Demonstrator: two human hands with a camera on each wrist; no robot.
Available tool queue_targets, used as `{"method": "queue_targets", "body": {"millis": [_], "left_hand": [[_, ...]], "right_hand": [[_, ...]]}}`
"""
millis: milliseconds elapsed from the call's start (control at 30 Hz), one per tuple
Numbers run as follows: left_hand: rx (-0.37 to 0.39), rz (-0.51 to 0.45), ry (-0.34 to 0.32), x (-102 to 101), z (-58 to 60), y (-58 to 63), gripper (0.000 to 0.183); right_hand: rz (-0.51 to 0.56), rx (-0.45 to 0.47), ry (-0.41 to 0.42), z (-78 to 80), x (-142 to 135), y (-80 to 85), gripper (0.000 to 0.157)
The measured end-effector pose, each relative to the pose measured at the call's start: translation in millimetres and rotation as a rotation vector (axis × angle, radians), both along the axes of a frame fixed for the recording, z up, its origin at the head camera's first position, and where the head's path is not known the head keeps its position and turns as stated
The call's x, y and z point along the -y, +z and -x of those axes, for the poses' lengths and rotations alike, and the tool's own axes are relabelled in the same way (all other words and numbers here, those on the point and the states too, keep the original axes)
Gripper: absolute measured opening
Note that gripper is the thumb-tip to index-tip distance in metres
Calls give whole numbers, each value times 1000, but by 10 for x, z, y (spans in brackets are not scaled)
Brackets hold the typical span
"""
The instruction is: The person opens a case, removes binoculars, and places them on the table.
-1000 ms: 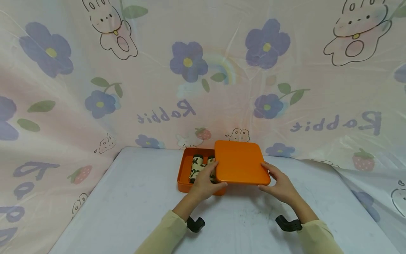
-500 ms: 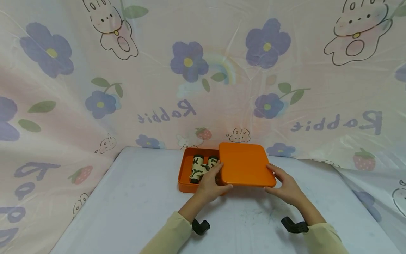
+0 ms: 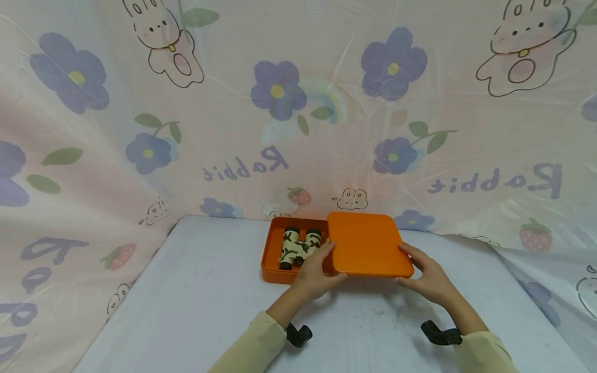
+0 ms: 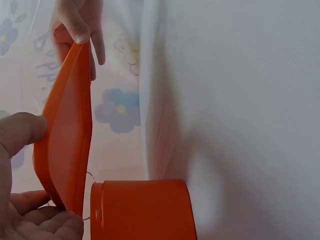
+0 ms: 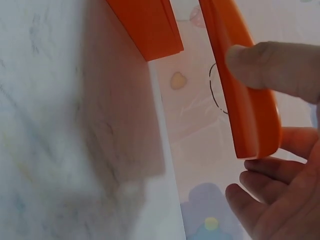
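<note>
Both hands hold an orange lid (image 3: 368, 244) level above the table, off to the right of an orange box (image 3: 275, 275). My left hand (image 3: 318, 272) grips the lid's left side, thumb at the front edge, partly in front of the box. On the lid's right side, my right hand (image 3: 428, 277) grips with the thumb at the near corner. Inside the box lie camouflage-patterned binoculars (image 3: 290, 246), their right barrel partly covered by the left hand. The left wrist view shows the lid (image 4: 65, 135) apart from the box (image 4: 145, 210). In the right wrist view the thumb presses the lid's edge (image 5: 250, 110).
A white table (image 3: 196, 295) lies under the box and hands. Behind and at the sides hangs a curtain (image 3: 326, 140) printed with rabbits and flowers. Faint dark smudges mark the table in front of the lid.
The lid has moved right and slightly toward the person, with both hands on it. More of the binoculars and the box's inside now shows. The box stays put.
</note>
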State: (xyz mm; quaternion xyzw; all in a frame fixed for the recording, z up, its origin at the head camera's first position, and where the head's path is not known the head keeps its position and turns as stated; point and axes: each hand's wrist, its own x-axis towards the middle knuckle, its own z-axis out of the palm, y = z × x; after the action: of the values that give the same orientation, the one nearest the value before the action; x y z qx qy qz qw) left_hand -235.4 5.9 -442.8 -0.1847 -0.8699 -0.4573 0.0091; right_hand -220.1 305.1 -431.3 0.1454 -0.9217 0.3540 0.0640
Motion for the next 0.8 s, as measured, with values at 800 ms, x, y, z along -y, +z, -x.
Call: {"method": "queue_targets", "body": {"millis": [800], "left_hand": [[-11, 152, -64, -374, 95, 52, 78]], "right_hand": [[-44, -6, -39, -106, -373, -54, 83]]}}
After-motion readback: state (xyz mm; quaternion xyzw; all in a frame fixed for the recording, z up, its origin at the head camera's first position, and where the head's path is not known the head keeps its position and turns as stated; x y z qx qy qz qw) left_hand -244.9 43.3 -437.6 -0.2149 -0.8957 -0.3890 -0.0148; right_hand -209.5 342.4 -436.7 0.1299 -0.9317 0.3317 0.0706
